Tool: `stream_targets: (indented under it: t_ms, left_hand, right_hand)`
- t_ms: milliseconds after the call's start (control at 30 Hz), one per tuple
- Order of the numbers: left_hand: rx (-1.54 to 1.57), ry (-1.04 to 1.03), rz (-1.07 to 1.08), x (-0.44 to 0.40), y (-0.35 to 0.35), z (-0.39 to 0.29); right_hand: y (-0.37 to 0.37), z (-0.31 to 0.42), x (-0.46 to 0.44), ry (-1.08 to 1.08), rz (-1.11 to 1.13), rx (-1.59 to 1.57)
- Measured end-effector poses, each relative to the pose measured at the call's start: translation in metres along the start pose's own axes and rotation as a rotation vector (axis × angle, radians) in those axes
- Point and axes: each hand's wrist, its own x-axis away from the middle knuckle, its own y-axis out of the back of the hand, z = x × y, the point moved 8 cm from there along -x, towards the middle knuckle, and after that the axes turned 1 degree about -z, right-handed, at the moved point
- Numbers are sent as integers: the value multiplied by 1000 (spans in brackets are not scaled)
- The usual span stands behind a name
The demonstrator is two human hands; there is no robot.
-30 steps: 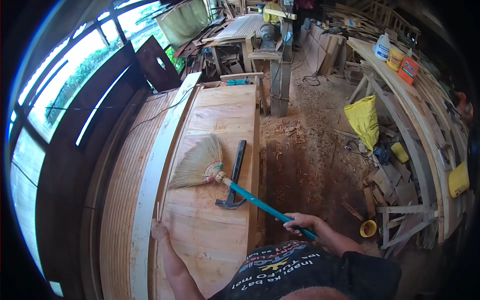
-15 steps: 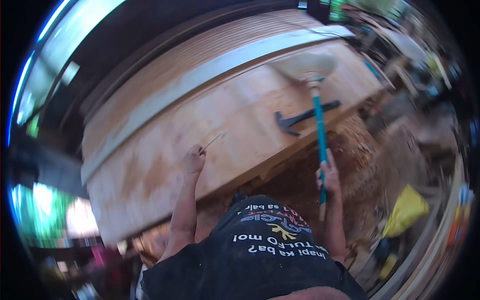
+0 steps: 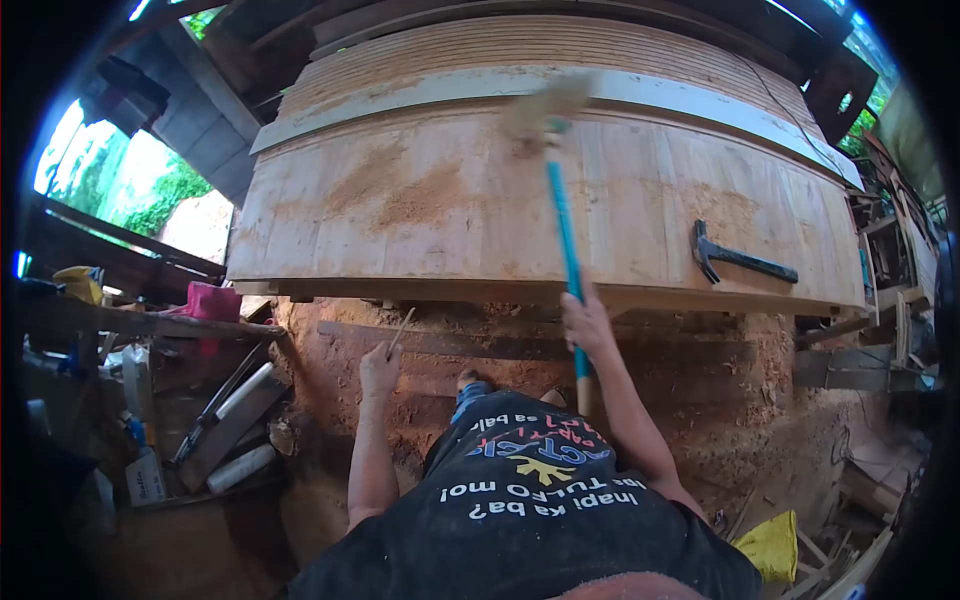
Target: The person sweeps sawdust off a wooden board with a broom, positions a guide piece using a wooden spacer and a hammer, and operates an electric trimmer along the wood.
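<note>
My right hand is wrapped round the teal handle of a broom. The broom's bristles are blurred and lie over the far part of a wooden panel, close to a long pale board. In front of the panel's near edge, my left hand pinches a thin stick that points up. A claw hammer rests on the panel to the right of the broom. Sawdust is spread over the panel's left half.
Beyond the pale board is a ribbed wooden surface. At the left, a pink item sits on a shelf above tools and scraps. A yellow sack lies at the lower right, near wood pieces.
The view has swung round to face the panel side-on. The broom has moved away from the hammer, to its left. My left hand, with the stick, has come off the panel to its near side.
</note>
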Motion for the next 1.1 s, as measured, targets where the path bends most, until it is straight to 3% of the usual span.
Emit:
stream_targets:
  t_ms: [67, 167, 267, 333, 433, 467, 500, 567, 633, 733, 800, 867, 933, 1033, 1100]
  left_hand:
    - [-8, -13, 82, -8, -42, 26]
    - [-68, -4, 229, -8, -81, 83]
    - [-121, 102, 330, 21, -76, 146]
    - [-124, 202, 325, 47, -60, 194]
    - [-108, 322, 454, 91, -55, 278]
    - [-182, 130, 453, 104, -63, 309]
    - [31, 285, 534, 118, -32, 298]
    - [142, 458, 618, 132, -59, 388]
    - [250, 621, 531, 139, -36, 405]
    - [317, 678, 507, 135, -49, 447]
    - [291, 655, 564, 116, -53, 447]
    - [299, 594, 560, 94, -63, 439]
    - [341, 471, 485, 64, -64, 418]
    - [286, 424, 414, 31, -35, 366]
    - [299, 296, 345, 19, -40, 371]
  right_hand:
    - [-44, 9, -9, 5, 188, -14]
    - [-70, 22, -5, 36, 229, 33]
    - [-50, 27, 24, 51, -11, 6]
    - [-21, 31, 36, 229, -185, -160]
    - [7, 38, 43, 297, -489, -89]
    - [4, 33, 36, 261, -527, -104]
    - [-4, 26, 32, 221, -570, -121]
    - [-55, 10, 19, 183, -493, -67]
    - [-119, 1, 14, 151, -419, 20]
    - [-237, 2, -12, 73, -176, 150]
    - [-300, -7, -53, 168, -76, 391]
    - [-361, 14, -56, 88, 213, 214]
    - [-391, 31, -61, 56, 346, 242]
    - [-382, 41, -36, 182, 305, 299]
    - [-331, 45, -17, 224, 165, 344]
